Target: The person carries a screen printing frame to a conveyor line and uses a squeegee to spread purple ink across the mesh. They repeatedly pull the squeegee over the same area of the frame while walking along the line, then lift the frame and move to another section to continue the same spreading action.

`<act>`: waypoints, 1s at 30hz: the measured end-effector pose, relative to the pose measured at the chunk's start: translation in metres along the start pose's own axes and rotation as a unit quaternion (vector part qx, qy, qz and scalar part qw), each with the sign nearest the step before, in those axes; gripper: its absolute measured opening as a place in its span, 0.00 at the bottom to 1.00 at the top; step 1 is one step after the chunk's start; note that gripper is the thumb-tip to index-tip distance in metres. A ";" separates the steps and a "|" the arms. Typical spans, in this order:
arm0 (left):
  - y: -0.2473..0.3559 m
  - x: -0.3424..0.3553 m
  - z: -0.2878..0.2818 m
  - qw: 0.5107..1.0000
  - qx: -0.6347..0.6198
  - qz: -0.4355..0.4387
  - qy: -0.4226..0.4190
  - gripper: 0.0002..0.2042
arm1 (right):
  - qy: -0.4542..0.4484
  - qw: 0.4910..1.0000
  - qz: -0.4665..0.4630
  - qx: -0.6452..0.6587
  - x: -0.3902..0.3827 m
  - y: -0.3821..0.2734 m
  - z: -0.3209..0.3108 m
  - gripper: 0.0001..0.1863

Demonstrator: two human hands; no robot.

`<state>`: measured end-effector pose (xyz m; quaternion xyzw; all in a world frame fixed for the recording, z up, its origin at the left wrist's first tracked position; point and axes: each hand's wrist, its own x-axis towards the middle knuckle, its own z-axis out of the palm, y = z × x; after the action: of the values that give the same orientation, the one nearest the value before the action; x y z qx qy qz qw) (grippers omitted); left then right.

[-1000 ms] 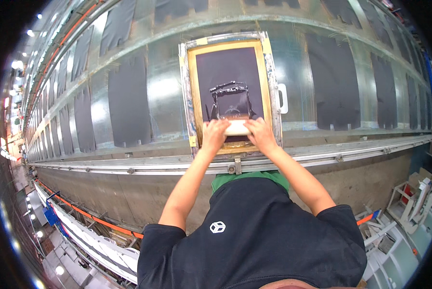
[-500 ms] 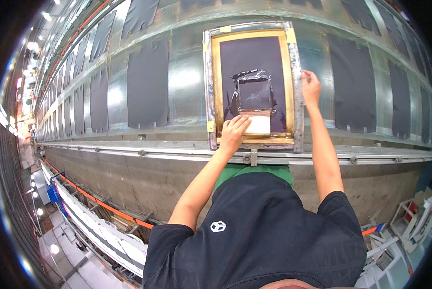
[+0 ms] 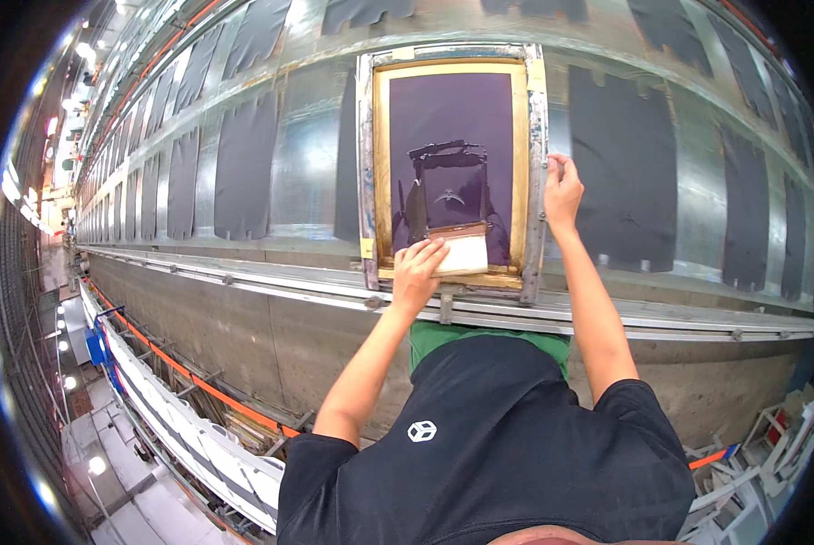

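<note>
A screen-printing frame with a gold-brown inner border and a dark purple mesh lies over the long table in front of me. Glossy dark ink edges a rectangular area in the lower half of the mesh. My left hand grips the left end of a squeegee with a pale, wide handle, resting at the near end of the mesh. At the frame's right rail, my right hand pinches the edge with bent fingers; the fingertips are partly hidden.
Dark fabric pieces lie in rows on the shiny table, one right of the frame and another to its left. A metal rail runs along the near edge. An orange-edged rack stands behind me at left.
Relative to the fabric pieces, the frame has shifted right along the table, with both hands and the squeegee. A dark piece's edge now shows beside its left rail.
</note>
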<state>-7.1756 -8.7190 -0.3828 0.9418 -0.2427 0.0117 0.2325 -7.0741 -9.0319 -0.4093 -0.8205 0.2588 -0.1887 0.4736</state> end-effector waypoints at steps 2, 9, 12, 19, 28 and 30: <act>-0.039 -0.005 -0.024 1.000 0.002 0.007 -0.013 0.29 | -0.007 1.000 0.006 -0.005 -0.020 -0.018 0.031 0.12; -0.114 -0.021 -0.051 0.999 -0.009 0.036 -0.018 0.27 | -0.023 0.999 0.024 -0.017 -0.050 -0.042 0.091 0.11; -0.125 -0.033 -0.057 0.998 0.001 0.053 -0.012 0.27 | -0.022 0.999 0.022 -0.042 -0.046 -0.034 0.097 0.11; -0.131 -0.024 -0.058 0.995 0.035 0.088 -0.030 0.27 | -0.043 0.989 -0.053 -0.129 -0.038 -0.014 0.085 0.15; -0.166 0.131 -0.060 0.996 -0.070 0.060 -0.010 0.17 | -0.308 0.865 -0.291 -0.269 -0.071 -0.136 0.106 0.27; -0.164 0.129 -0.056 0.997 -0.057 0.049 -0.021 0.17 | -0.305 0.867 -0.279 -0.277 -0.076 -0.120 0.120 0.25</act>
<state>-6.9811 -8.6258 -0.3863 0.9139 -0.2938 -0.0102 0.2800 -7.0387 -8.8547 -0.3667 -0.9727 -0.0962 0.0261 0.2096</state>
